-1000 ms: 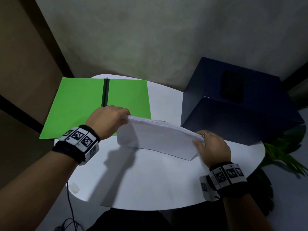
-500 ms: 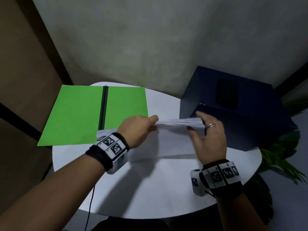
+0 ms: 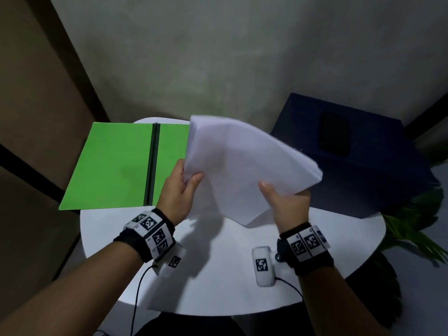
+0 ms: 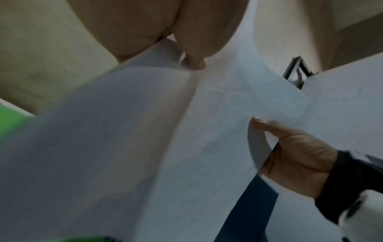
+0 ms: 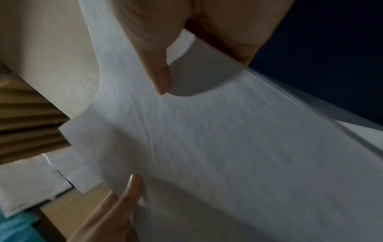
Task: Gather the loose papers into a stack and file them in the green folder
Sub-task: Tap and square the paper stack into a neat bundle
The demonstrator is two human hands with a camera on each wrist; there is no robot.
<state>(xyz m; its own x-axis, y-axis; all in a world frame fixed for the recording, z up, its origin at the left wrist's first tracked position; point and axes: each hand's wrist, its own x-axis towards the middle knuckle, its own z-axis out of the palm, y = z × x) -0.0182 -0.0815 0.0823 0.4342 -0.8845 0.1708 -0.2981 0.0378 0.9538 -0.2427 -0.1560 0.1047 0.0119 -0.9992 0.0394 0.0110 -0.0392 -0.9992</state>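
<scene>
White table [image 3: 218, 275] carries the open green folder [image 3: 116, 166], spine running away from the person. Paper stack [image 3: 242, 166] is raised above it, tilted, long axis leaning far-left. Left hand [image 3: 178, 190] and right hand [image 3: 288, 204] pinch its near edge, thumbs on the facing sheet.

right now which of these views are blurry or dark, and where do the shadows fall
Head view: dim room, mostly sharp, only the top edge of the paper stack smeared; both hands and the stack throw soft shadows onto the white table. Left wrist view: heavy motion blur over the stack, the green folder a smear. Right wrist view: blurred too, the right hand shading the sheet under its thumb.
</scene>
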